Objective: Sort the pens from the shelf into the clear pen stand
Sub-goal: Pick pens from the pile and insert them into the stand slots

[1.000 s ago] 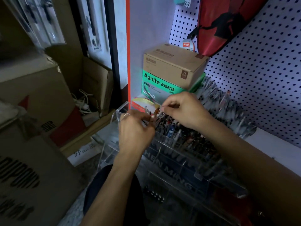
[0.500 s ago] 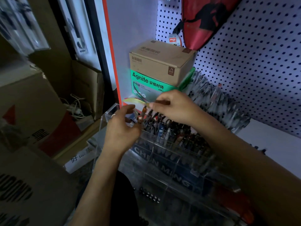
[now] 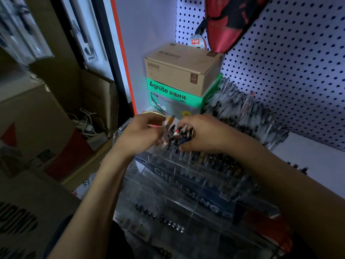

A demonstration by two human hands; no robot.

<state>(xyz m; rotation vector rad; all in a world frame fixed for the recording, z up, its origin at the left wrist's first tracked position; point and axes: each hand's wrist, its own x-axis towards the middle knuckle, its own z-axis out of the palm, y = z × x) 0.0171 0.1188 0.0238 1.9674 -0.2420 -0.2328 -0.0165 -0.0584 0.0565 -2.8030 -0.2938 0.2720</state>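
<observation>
A clear tiered pen stand (image 3: 188, 186) with "CHEN MING" lettering stands on the shelf in front of me. Its top row is packed with upright pens (image 3: 214, 161). My left hand (image 3: 141, 135) is at the stand's left end, its fingers curled round an orange-tipped pen (image 3: 170, 120) that pokes up above the row. My right hand (image 3: 203, 133) lies over the pens of the top row, fingers curled down among their caps. A long pile of clear pens (image 3: 248, 116) lies on the shelf behind the stand.
A brown carton (image 3: 183, 68) sits on a green "Agnite" box (image 3: 173, 98) at the shelf's back left. Pegboard (image 3: 298, 71) with a red bag (image 3: 229, 21) forms the back wall. Cardboard boxes (image 3: 33, 128) and cables fill the floor at left.
My right hand has dropped from pinching a pen above the row down onto the pen caps. My left hand has risen slightly with the orange-tipped pen. The camera has moved in closer.
</observation>
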